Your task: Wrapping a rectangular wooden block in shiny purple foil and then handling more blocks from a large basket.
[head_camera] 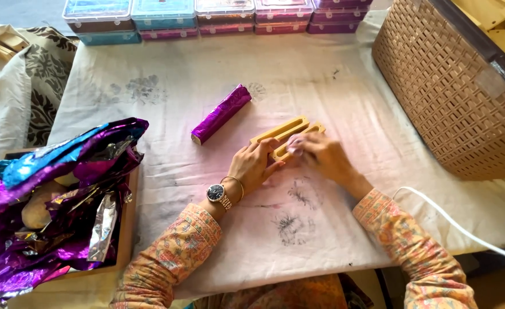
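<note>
Far left there's a wooden tray (pixel 127 223) stuffed with crumpled purple and blue foil (pixel 52 189). Then a foil-wrapped purple bar (pixel 221 113) lying alone on the cloth-covered tabletop (pixel 166 74). Mid-table, left hand (pixel 252 166) and right hand (pixel 321 155) both have fingers curled onto 2 slotted yellow wooden pieces (pixel 284 133). Woven basket (pixel 447 91) far right.
</note>
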